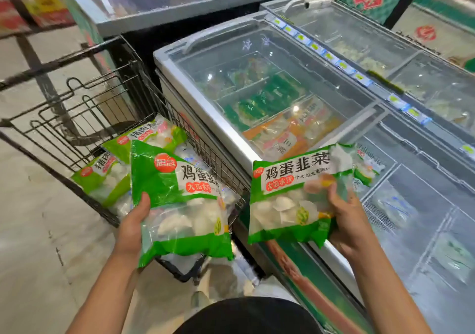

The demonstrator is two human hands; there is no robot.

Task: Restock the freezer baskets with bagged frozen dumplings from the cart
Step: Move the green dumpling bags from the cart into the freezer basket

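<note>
Two bagged dumpling packs in transfer, cart to freezer.

Left hand (133, 220) held, in a curled grip at its left edge, one green-and-clear plastic bag of frozen dumplings (180, 205) above the black wire shopping cart (102, 97); further green dumpling bags (113, 171) lay in the cart basket. Right hand (344, 220) pinched a second matching green-and-clear dumpling bag (290, 200) at its right side, held over the front rim of the white chest freezer with sliding glass lids (205, 107). Step in hand, as judged: carrying, both bags lifted and neither yet placed. The near lid appeared slid open, with white wire freezer baskets (401, 205) exposed at right. The next move would call for lowering the right bag into a basket holding the same product.
</note>
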